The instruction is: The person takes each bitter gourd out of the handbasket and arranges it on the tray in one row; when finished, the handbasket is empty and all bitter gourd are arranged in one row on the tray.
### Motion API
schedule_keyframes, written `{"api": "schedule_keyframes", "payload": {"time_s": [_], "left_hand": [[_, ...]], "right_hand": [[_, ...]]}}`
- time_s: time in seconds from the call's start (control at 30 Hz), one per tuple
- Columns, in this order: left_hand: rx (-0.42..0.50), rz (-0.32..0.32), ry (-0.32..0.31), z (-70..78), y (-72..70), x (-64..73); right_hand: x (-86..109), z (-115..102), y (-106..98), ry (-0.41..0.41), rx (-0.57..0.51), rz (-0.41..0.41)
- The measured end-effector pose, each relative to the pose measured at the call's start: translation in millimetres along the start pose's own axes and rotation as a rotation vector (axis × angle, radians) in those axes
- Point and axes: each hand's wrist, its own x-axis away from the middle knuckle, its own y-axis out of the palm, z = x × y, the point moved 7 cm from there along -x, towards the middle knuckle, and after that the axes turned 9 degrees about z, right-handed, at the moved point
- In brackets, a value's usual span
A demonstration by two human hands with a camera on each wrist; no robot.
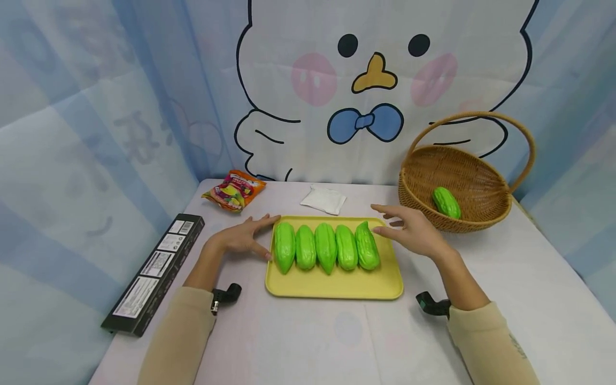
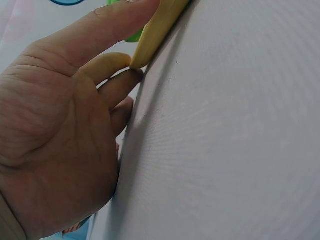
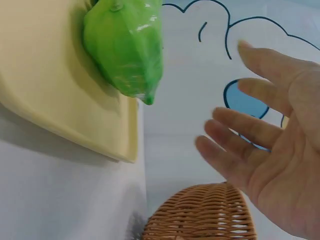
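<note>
A yellow tray (image 1: 332, 289) holds a row of several bright green, bumpy gourds (image 1: 326, 247) that look like bitter melons. My left hand (image 1: 240, 237) is at the tray's left edge, thumb and forefinger spread along the rim. In the left wrist view, the left fingers touch the tray's edge (image 2: 155, 37). Above the table, to the right of the rightmost gourd (image 1: 367, 246), my right hand (image 1: 409, 230) holds nothing. The right wrist view shows its spread fingers apart from the nearest gourd (image 3: 127, 47). One more green gourd (image 1: 446, 202) lies inside the wicker basket (image 1: 414, 192).
The basket with its tall handle (image 1: 531, 155) stands at the back right. Behind the tray lie a white packet (image 1: 324, 200) and an orange snack bag (image 1: 235, 191). A long black box (image 1: 154, 272) lies along the left side. A printed curtain (image 1: 298, 149) hangs behind the table.
</note>
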Motion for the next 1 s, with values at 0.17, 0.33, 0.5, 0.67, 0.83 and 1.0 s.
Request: {"api": "schedule_keyframes", "payload": {"time_s": [0.17,0.33,0.5,0.67,0.83,1.0], "left_hand": [[0.002,0.005,-0.001,-0.8,-1.1,-0.4],[0.014,0.002,0.0,-1.0,-0.7,-0.5],[0.016,0.004,0.015,-0.7,-0.3,0.8],[0.018,0.005,0.013,-1.5,-0.2,1.9],[0.02,0.005,0.007,-1.8,-0.4,1.9],[0.025,0.003,0.006,-2.2,-0.3,1.3]], "right_hand": [[-2.4,-9,-26,-0.061,-0.002,0.176],[-7.0,-14,-50,-0.103,0.02,0.314],[-11.6,-9,-73,-0.038,0.055,0.368],[-15.3,2,-90,0.038,0.097,0.356],[-18.2,16,-104,0.079,0.138,0.346],[-21.7,33,-116,0.135,0.155,0.333]]}}
